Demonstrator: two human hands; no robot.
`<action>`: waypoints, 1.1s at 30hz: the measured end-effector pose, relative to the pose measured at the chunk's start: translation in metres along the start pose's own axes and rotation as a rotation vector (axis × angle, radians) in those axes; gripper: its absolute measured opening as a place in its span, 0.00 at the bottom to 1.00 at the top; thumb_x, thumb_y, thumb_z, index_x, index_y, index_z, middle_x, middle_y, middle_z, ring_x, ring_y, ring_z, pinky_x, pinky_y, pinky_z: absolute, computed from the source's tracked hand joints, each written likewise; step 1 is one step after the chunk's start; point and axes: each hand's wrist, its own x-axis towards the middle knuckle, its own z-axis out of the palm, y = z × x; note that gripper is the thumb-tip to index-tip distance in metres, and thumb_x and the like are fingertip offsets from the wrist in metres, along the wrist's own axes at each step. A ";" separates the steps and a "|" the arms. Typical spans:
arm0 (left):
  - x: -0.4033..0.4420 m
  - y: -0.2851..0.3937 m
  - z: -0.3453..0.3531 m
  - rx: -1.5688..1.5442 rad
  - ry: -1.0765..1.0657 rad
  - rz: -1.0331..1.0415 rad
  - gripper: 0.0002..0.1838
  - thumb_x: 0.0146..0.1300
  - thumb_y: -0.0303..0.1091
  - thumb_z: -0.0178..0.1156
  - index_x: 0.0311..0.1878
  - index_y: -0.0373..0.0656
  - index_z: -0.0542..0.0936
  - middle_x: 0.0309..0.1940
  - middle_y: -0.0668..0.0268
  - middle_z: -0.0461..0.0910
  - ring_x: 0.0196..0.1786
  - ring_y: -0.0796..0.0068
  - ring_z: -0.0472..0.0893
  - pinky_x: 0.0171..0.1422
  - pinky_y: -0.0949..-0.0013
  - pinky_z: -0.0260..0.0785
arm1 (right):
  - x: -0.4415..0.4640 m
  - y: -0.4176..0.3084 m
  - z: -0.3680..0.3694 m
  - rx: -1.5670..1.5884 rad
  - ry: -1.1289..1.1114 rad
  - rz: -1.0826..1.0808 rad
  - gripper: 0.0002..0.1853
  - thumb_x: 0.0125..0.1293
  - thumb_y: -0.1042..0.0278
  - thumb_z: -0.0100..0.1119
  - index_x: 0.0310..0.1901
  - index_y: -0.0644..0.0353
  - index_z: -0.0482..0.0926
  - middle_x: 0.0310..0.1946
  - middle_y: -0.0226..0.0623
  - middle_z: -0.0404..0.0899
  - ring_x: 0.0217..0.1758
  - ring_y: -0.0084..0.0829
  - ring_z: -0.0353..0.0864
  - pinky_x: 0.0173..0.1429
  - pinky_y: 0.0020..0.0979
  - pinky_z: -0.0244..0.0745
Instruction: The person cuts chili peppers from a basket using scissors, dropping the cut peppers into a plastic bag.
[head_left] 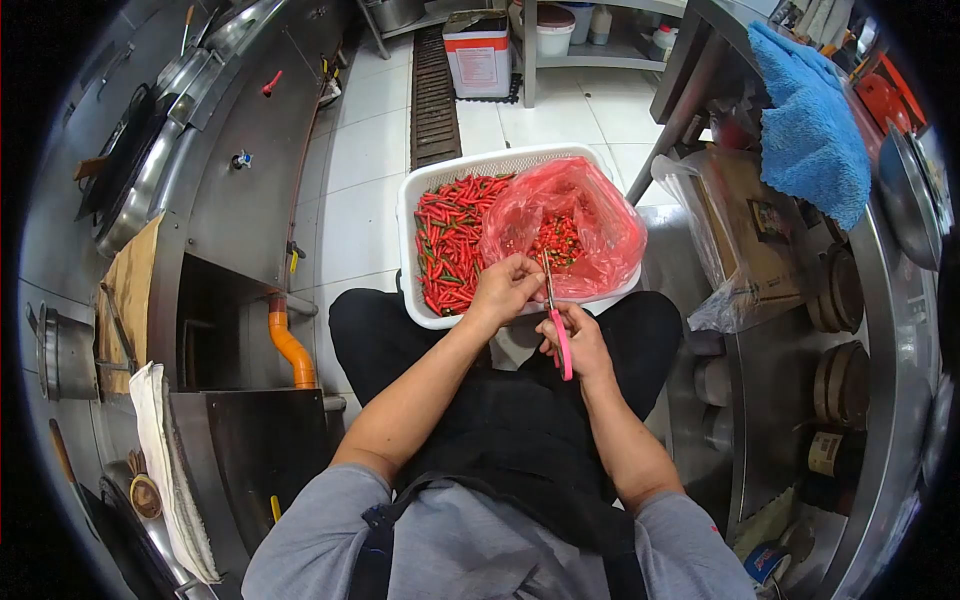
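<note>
Pink-handled scissors point(564, 352) above chilli pieces point(563, 236)

The right hand point(587, 345) is clamped on the scissors; the left hand point(506, 291) pinches its fingertips together beside them (on what, I cannot tell). Whole red chillies point(455, 235) lie left of the grip; they should handle light, firm and slick, best held near the stem.

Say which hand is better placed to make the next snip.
The right hand, most likely: it already holds the pink-handled scissors, blades pointing toward the red bag. The left hand is close beside the blades, so it seems better suited to steadying; whatever it pinches is too small to tell.
</note>
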 end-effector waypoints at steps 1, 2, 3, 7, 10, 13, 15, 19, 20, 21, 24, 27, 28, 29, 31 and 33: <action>0.001 -0.001 0.000 0.012 -0.005 0.009 0.05 0.67 0.27 0.59 0.42 0.37 0.75 0.30 0.68 0.80 0.31 0.80 0.80 0.34 0.75 0.73 | 0.001 -0.002 0.000 -0.009 0.002 -0.004 0.24 0.60 0.67 0.70 0.54 0.67 0.72 0.28 0.33 0.78 0.23 0.22 0.78 0.26 0.24 0.73; 0.002 -0.002 0.000 0.024 -0.010 0.019 0.05 0.67 0.27 0.59 0.42 0.37 0.75 0.29 0.68 0.80 0.31 0.80 0.80 0.35 0.75 0.73 | 0.002 -0.004 0.000 -0.009 0.002 -0.004 0.24 0.60 0.67 0.70 0.54 0.67 0.72 0.28 0.33 0.78 0.23 0.22 0.78 0.26 0.24 0.73; 0.003 -0.003 0.000 0.025 -0.011 0.020 0.05 0.67 0.27 0.59 0.42 0.37 0.75 0.29 0.68 0.80 0.31 0.80 0.80 0.35 0.75 0.73 | 0.002 -0.006 0.001 -0.015 0.006 0.002 0.23 0.60 0.67 0.70 0.53 0.66 0.73 0.26 0.32 0.77 0.21 0.22 0.77 0.25 0.24 0.72; 0.007 -0.006 -0.002 0.060 0.003 0.041 0.04 0.67 0.26 0.58 0.41 0.36 0.75 0.29 0.67 0.80 0.30 0.81 0.80 0.35 0.75 0.73 | -0.001 -0.014 0.001 -0.044 0.005 0.015 0.21 0.59 0.66 0.70 0.50 0.67 0.74 0.22 0.31 0.76 0.17 0.21 0.74 0.20 0.24 0.69; 0.017 -0.013 -0.005 0.193 0.046 0.089 0.04 0.67 0.26 0.59 0.41 0.36 0.76 0.28 0.66 0.80 0.30 0.80 0.80 0.35 0.73 0.73 | -0.001 -0.014 -0.001 -0.055 0.047 0.024 0.21 0.59 0.66 0.70 0.49 0.67 0.75 0.20 0.31 0.75 0.14 0.21 0.73 0.18 0.24 0.66; 0.019 0.000 -0.002 0.415 0.134 0.273 0.06 0.63 0.27 0.61 0.40 0.35 0.77 0.29 0.61 0.80 0.31 0.71 0.81 0.36 0.68 0.74 | 0.001 -0.015 -0.005 -0.117 0.090 0.042 0.21 0.59 0.66 0.70 0.50 0.67 0.75 0.22 0.31 0.76 0.16 0.21 0.73 0.19 0.24 0.67; 0.021 0.014 0.000 0.542 0.181 0.424 0.07 0.61 0.27 0.62 0.39 0.35 0.78 0.31 0.56 0.80 0.32 0.65 0.82 0.37 0.65 0.74 | 0.000 -0.015 -0.009 -0.131 0.105 0.008 0.21 0.60 0.68 0.68 0.51 0.67 0.74 0.23 0.33 0.76 0.16 0.21 0.74 0.19 0.23 0.68; 0.041 0.033 -0.010 0.805 0.218 0.674 0.14 0.57 0.28 0.63 0.46 0.36 0.78 0.43 0.52 0.78 0.47 0.53 0.80 0.51 0.59 0.72 | -0.009 -0.020 -0.025 -0.091 0.150 -0.087 0.23 0.60 0.70 0.67 0.55 0.67 0.72 0.27 0.34 0.78 0.20 0.22 0.77 0.21 0.21 0.69; 0.046 0.037 -0.011 0.928 0.316 0.750 0.20 0.56 0.31 0.65 0.51 0.37 0.77 0.47 0.52 0.77 0.52 0.52 0.78 0.58 0.58 0.71 | -0.013 -0.023 -0.030 -0.068 0.178 -0.091 0.23 0.60 0.72 0.67 0.56 0.67 0.71 0.29 0.35 0.78 0.22 0.23 0.78 0.23 0.21 0.71; 0.050 0.040 -0.010 0.927 0.316 0.753 0.20 0.56 0.31 0.65 0.51 0.37 0.77 0.47 0.52 0.77 0.52 0.52 0.78 0.58 0.58 0.71 | -0.015 -0.022 -0.038 -0.089 0.188 -0.127 0.23 0.60 0.73 0.67 0.56 0.67 0.71 0.30 0.35 0.79 0.23 0.23 0.79 0.24 0.20 0.71; 0.064 0.041 -0.007 1.217 0.616 0.648 0.27 0.56 0.39 0.64 0.55 0.35 0.72 0.44 0.46 0.79 0.50 0.44 0.78 0.57 0.52 0.71 | -0.020 -0.017 -0.058 -0.106 0.214 -0.204 0.23 0.59 0.74 0.66 0.56 0.67 0.71 0.31 0.35 0.79 0.25 0.22 0.79 0.26 0.20 0.72; 0.084 0.038 -0.012 1.120 0.197 0.137 0.21 0.57 0.37 0.60 0.51 0.35 0.74 0.41 0.44 0.81 0.47 0.42 0.80 0.55 0.49 0.72 | -0.030 -0.016 -0.067 -0.136 0.315 -0.219 0.25 0.56 0.77 0.69 0.55 0.69 0.72 0.31 0.35 0.79 0.28 0.20 0.78 0.31 0.23 0.76; 0.090 0.040 -0.013 1.159 0.198 0.224 0.17 0.57 0.33 0.56 0.49 0.36 0.76 0.38 0.44 0.82 0.44 0.42 0.81 0.52 0.46 0.73 | -0.032 -0.012 -0.069 -0.133 0.331 -0.245 0.25 0.55 0.77 0.69 0.55 0.69 0.72 0.31 0.35 0.79 0.28 0.20 0.78 0.31 0.22 0.76; 0.097 0.043 -0.015 1.162 0.196 0.230 0.17 0.57 0.33 0.56 0.49 0.36 0.76 0.38 0.44 0.82 0.44 0.42 0.81 0.52 0.46 0.73 | -0.033 -0.009 -0.071 -0.127 0.348 -0.269 0.25 0.55 0.78 0.69 0.55 0.69 0.72 0.30 0.34 0.79 0.28 0.20 0.78 0.31 0.22 0.76; 0.106 0.059 -0.018 1.107 0.218 0.442 0.16 0.56 0.32 0.55 0.48 0.38 0.77 0.38 0.45 0.82 0.44 0.43 0.81 0.52 0.47 0.73 | -0.035 -0.006 -0.071 -0.140 0.362 -0.285 0.25 0.55 0.79 0.69 0.55 0.69 0.72 0.30 0.34 0.79 0.28 0.19 0.78 0.31 0.22 0.76; 0.112 0.076 -0.024 1.102 0.260 0.517 0.17 0.56 0.31 0.54 0.50 0.40 0.78 0.39 0.45 0.82 0.44 0.44 0.82 0.51 0.47 0.73 | -0.034 -0.005 -0.071 -0.159 0.360 -0.273 0.25 0.57 0.78 0.67 0.56 0.68 0.71 0.32 0.34 0.79 0.27 0.20 0.78 0.27 0.20 0.73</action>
